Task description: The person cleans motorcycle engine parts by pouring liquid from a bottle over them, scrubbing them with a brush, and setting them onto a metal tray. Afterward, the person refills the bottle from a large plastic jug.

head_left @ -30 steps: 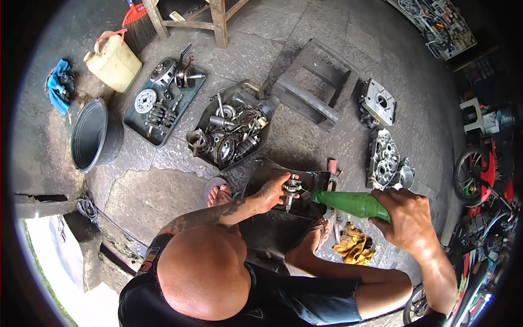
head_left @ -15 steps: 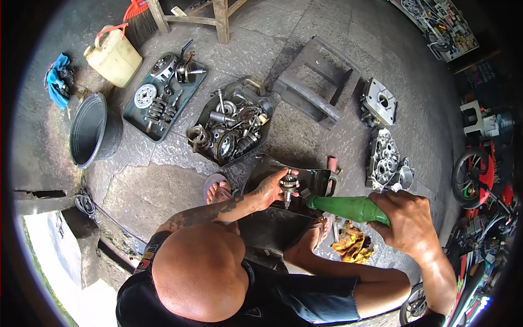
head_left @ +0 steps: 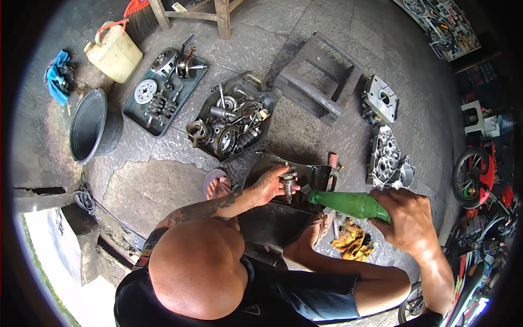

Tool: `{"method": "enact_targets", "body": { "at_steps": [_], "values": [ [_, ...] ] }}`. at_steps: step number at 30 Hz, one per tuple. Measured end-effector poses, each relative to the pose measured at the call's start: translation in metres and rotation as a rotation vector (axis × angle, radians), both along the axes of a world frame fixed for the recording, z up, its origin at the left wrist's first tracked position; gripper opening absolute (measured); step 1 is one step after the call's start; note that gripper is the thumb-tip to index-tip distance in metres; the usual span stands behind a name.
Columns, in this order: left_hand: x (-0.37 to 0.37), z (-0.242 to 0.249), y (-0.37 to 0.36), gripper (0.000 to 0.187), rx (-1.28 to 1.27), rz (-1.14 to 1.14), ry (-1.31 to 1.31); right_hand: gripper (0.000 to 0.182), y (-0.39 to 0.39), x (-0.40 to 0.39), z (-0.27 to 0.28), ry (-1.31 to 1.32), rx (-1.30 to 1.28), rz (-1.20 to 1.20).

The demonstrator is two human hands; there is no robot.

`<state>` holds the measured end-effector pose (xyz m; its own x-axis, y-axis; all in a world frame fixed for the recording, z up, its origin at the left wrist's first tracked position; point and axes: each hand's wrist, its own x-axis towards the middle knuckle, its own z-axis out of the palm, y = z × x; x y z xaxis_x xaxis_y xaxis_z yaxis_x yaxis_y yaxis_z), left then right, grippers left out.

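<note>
My left hand (head_left: 269, 185) is closed around a small metal gear shaft (head_left: 289, 187), which stands roughly upright in the fingers over a black pan (head_left: 261, 163). My right hand (head_left: 406, 220) grips the wide end of a green bottle (head_left: 348, 204). The bottle lies nearly level, its narrow neck pointing left at the gear shaft. A dark piece at the bottle's mouth sits close beside the shaft. Below the bottle, a yellow stained rag (head_left: 352, 241) rests on the floor near my foot.
Ahead is a black container (head_left: 260, 139) full of engine parts. A tray (head_left: 131, 117) with gears and a crankshaft stands farther left, near a black bucket (head_left: 111, 131) and a jerrycan (head_left: 117, 54). A low stool (head_left: 305, 90) and engine casings (head_left: 385, 158) are at right.
The gear shaft has turned slightly in my left hand, and its fingers have shifted a little. The bottle in my right hand stays almost in place. The whole view has shifted slightly.
</note>
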<state>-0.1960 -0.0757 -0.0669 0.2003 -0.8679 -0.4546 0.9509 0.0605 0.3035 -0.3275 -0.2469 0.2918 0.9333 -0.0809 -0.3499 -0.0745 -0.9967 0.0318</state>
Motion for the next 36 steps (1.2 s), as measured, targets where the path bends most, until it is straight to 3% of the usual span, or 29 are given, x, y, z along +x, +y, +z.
{"method": "enact_targets", "body": {
  "at_steps": [10,25,31,34,36],
  "values": [
    [-0.003,0.005,0.004,0.041,0.011,-0.036,-0.043,0.050,-0.002,0.006,-0.002,-0.016,0.028,-0.016],
    [-0.004,0.027,0.001,0.080,-0.150,-0.068,-0.220,0.050,-0.002,0.008,-0.004,0.007,0.058,-0.028],
    [0.000,0.013,0.001,0.098,-0.265,-0.053,-0.260,0.051,-0.002,0.006,-0.003,-0.006,0.052,-0.021],
    [0.001,-0.007,0.002,0.094,-0.293,-0.123,-0.264,0.051,-0.002,0.005,-0.002,-0.007,0.042,-0.022],
    [0.003,0.012,0.003,0.092,-0.303,-0.089,-0.183,0.051,-0.002,0.005,-0.002,-0.006,0.043,-0.029]
  ]
}}
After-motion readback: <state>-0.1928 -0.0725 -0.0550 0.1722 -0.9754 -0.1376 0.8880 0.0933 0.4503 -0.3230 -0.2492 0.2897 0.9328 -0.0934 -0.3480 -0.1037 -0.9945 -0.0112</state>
